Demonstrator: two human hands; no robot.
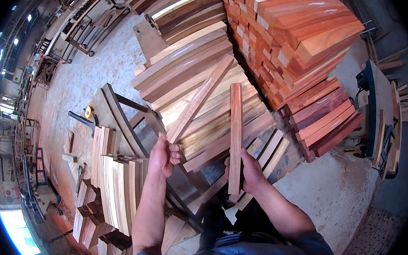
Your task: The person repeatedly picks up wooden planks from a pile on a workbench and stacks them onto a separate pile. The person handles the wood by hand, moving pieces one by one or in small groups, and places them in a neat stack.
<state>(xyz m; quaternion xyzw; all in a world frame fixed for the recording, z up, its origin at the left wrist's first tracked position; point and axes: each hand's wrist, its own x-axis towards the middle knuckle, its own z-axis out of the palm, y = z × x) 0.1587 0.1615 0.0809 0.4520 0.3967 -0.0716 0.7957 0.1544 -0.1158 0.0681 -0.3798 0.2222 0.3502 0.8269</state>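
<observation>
My right hand (252,173) is closed around a reddish-brown wooden strip (236,135), held nearly upright over the front of a wood stack. The thumb is on its right side, and some fingers are hidden behind it. My left hand (165,157) has its fingers curled, with the thumb pointing up at the lower end of a second wooden strip (199,100). That strip slants up to the right across the stack of pale and brown boards (189,73). How firmly the left fingers grip it is partly hidden.
Reddish timber blocks (278,42) rise in a tall stack at far right, with shorter reddish boards (324,115) beside it. At left stand upright pale slats (120,188), a curved-edge table (114,115) and a yellow tape measure (89,112). Loose strips (270,149) lie beyond my right hand.
</observation>
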